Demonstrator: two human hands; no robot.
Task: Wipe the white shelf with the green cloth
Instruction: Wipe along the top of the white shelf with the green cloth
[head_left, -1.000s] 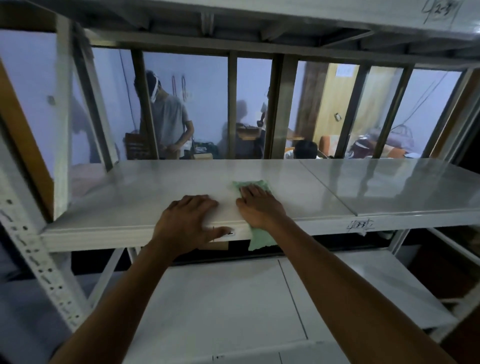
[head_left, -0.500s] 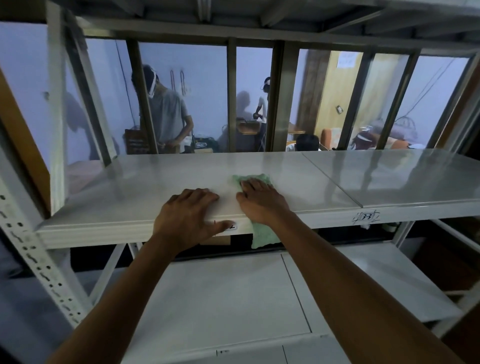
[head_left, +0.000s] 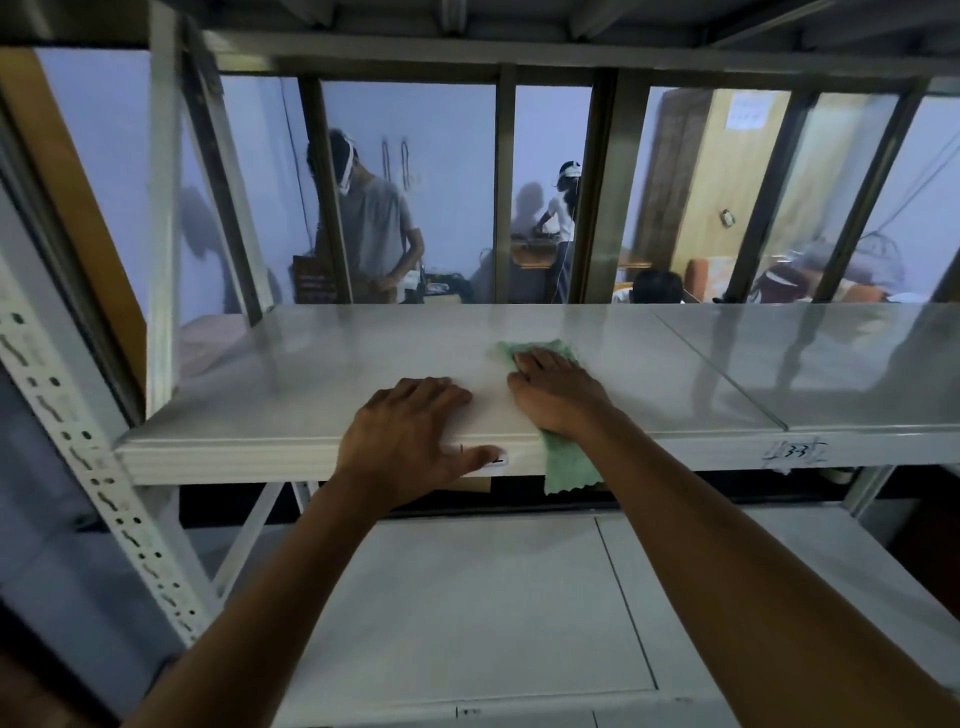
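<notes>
The white shelf (head_left: 322, 374) runs across the middle of the view at chest height. A green cloth (head_left: 569, 467) lies on it near the front edge, one end hanging down over the edge. My right hand (head_left: 558, 397) presses flat on the cloth, fingers pointing away from me, hiding most of it. My left hand (head_left: 410, 441) rests palm down on the shelf's front edge just left of the cloth, thumb hooked over the lip, holding nothing.
A perforated white upright (head_left: 98, 467) stands at the left, with dark posts behind the shelf. A lower white shelf (head_left: 467, 613) lies beneath. A second shelf panel (head_left: 831, 364) adjoins on the right. Behind the rack, people (head_left: 374, 228) stand in a room.
My right hand has slid the cloth slightly farther back and to the right on the shelf. My left hand stays on the front edge.
</notes>
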